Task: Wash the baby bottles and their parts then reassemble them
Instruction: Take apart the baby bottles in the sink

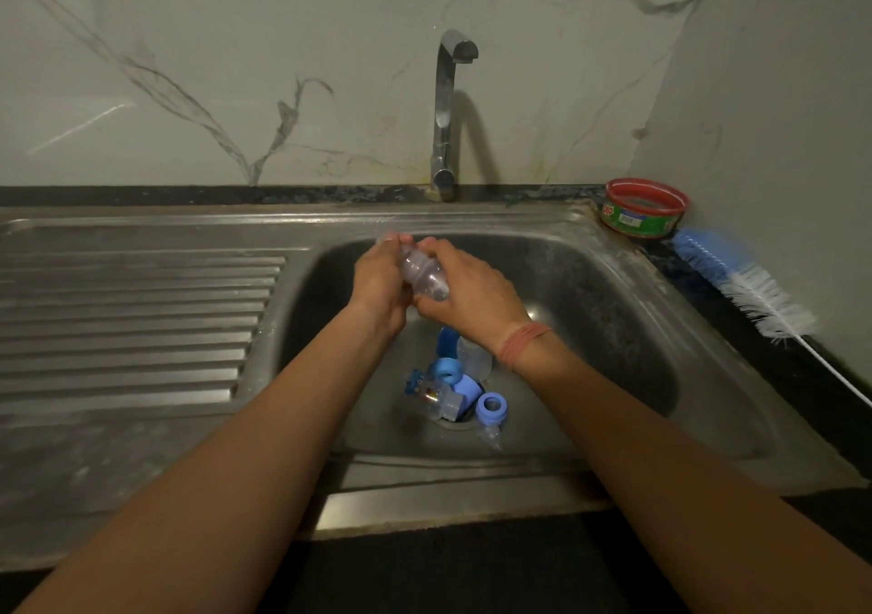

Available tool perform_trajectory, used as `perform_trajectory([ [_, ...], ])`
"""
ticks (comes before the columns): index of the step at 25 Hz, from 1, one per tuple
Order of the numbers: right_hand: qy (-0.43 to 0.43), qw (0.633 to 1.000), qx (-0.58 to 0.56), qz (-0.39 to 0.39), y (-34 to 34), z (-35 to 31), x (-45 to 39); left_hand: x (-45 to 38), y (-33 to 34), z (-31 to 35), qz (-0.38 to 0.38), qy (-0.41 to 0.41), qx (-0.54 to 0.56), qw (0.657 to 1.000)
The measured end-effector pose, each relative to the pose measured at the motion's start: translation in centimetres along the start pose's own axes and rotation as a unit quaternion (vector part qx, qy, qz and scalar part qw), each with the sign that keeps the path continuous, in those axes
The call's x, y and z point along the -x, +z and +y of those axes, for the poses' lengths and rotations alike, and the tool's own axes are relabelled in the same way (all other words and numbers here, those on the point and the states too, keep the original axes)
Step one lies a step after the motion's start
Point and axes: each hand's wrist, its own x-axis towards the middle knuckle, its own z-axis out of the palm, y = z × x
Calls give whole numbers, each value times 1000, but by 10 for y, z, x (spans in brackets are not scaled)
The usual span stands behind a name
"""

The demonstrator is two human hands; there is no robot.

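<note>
clear bottle (421, 273) tilted, long axis up-left to down-right, left hand (377, 283) and right hand (465, 292) both gripping it over sink (613, 255)

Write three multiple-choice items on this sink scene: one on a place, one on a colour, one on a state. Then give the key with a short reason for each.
1. Where does the bottle brush lie?
A. in the sink basin
B. on the counter right of the sink
C. on the draining board

2. What colour is the rim of the round tub by the wall?
A. red
B. yellow
C. black

3. What is the tap doing?
A. running hard
B. dripping foam
C. no water visible

Key: 1 B, it rests beyond the sink's right rim; 2 A, the rim shows red; 3 C, no stream falls from the spout.
</note>
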Motion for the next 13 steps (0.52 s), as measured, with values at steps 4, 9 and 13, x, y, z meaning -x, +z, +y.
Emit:
perform_trajectory([
  [4,24,1000,-12,15,-8,12,7,-18,-27,20,95,6,-26,995],
  [9,122,980,-145,-61,-5,27,6,-26,-26,5,9,16,-278,960],
  [13,159,972,-135,-111,-2,38,4,-30,-32,-5,-44,86,-475,875],
])
